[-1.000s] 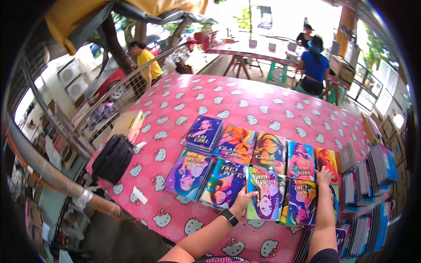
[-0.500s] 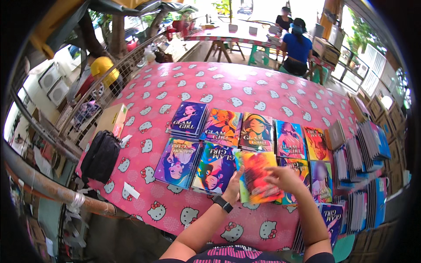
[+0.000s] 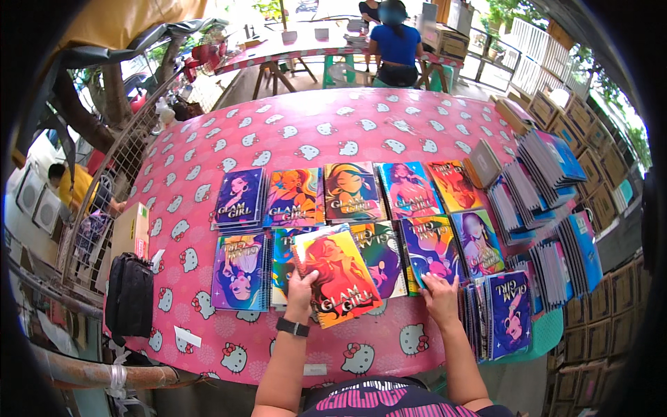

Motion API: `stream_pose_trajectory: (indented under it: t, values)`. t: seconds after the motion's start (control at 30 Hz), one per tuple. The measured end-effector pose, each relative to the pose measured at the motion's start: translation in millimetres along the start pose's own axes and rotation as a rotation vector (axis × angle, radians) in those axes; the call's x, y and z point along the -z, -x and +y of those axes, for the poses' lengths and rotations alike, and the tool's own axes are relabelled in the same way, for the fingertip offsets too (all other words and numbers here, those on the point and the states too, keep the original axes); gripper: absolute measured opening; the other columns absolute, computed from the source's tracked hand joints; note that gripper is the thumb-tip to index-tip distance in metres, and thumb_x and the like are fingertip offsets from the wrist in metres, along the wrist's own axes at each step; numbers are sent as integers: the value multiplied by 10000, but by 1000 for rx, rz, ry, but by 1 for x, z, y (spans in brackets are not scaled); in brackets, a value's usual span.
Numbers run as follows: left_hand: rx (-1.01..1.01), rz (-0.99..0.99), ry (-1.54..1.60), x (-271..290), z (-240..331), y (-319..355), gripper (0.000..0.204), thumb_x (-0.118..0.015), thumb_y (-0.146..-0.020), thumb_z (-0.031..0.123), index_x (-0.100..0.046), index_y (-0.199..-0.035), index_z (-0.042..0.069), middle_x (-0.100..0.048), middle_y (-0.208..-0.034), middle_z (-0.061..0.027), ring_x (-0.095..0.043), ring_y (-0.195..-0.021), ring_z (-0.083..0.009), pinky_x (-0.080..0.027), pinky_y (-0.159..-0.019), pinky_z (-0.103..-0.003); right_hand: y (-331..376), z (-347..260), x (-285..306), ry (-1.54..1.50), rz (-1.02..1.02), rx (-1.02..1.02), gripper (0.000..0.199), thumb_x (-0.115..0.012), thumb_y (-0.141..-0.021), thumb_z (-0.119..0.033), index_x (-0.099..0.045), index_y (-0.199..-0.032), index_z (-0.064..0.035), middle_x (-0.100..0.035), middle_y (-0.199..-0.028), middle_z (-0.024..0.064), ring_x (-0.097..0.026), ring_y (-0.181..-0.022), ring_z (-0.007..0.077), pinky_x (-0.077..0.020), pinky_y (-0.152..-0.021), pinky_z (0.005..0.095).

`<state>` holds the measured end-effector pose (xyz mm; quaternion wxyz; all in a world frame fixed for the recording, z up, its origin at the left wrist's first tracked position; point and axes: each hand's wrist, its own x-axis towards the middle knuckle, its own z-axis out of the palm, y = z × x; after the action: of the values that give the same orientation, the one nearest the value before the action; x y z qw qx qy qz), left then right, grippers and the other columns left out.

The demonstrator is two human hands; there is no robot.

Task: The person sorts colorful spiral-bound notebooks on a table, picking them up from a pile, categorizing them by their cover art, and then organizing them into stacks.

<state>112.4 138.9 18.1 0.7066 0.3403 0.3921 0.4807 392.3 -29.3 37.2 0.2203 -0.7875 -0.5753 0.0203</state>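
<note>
The step in hand looks like laying out spiral notebooks in rows on the worktop (image 3: 208, 167), and this one is mid-placement. The left hand (image 3: 300, 290) holds the orange-and-yellow notebook (image 3: 337, 274) by its lower left edge, thumb on the cover, fingers curled under. The notebook sits tilted, its top swung toward the left, lying over the teal notebook (image 3: 281, 260) and partly over the green notebook (image 3: 382, 257) in the near row. It does not yet lie square with its neighbours.

The right hand (image 3: 440, 297) lies flat and spread, holding nothing, fingertips pressing the lower edge of the purple notebook (image 3: 431, 247) near the worktop's near edge.

As a judgement, the next move calls for turning the held notebook straight and settling it into a slot in the near row, without dragging the covers beneath it out of line; the right hand would serve best steadying the neighbours.

The held notebook has a glossy cover showing a drawn figure with red-orange hair on a yellow and green ground, with a wire spiral along its left edge. It looks thin, stiff and light. Toward the right edge of the worktop stand packed upright stacks of notebooks (image 3: 549, 257).
</note>
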Motion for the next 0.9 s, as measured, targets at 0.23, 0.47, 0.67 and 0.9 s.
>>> stream_pose_trajectory:
  t: [0.23, 0.47, 0.67, 0.9]
  values:
    - [99, 0, 189, -14, 14, 11, 321, -521, -901, 135, -484, -1185, -11, -602, -1092, -95, -610, -955, -181, -482, -870, -310, -24, -61, 35, -666, 373, -126, 199, -582, -801, 23, -645, -987, -6, -639, -824, 90, -593, -759, 132, -466, -677, 263]
    - [117, 8, -108, -11, -9, 6, 302, -603, -840, 50, -497, -1116, -12, -605, -1001, -60, -602, -864, -142, -504, -770, -284, -88, -78, -17, -667, -211, 346, 180, -667, -803, -173, -652, -943, -61, -660, -889, 120, -630, -812, 274, -499, -718, 349]
    - [64, 72, -75, 8, 4, 13, 321, -579, -834, -2, -477, -1138, 9, -605, -967, -55, -611, -800, -135, -528, -703, -275, -201, 1, -63, 362, 32, 217, 499, -619, -792, -219, -494, -1262, -109, -510, -1284, 155, -438, -1220, 362, -351, -1005, 485]
    - [7, 117, 0, 12, 14, 14, 240, -536, -892, 79, -497, -1120, 14, -604, -991, -56, -600, -824, -128, -495, -737, -266, -210, 0, -36, -327, 55, 52, 336, -526, -898, -240, -572, -1173, -54, -618, -1064, 210, -594, -1010, 335, -469, -847, 387]
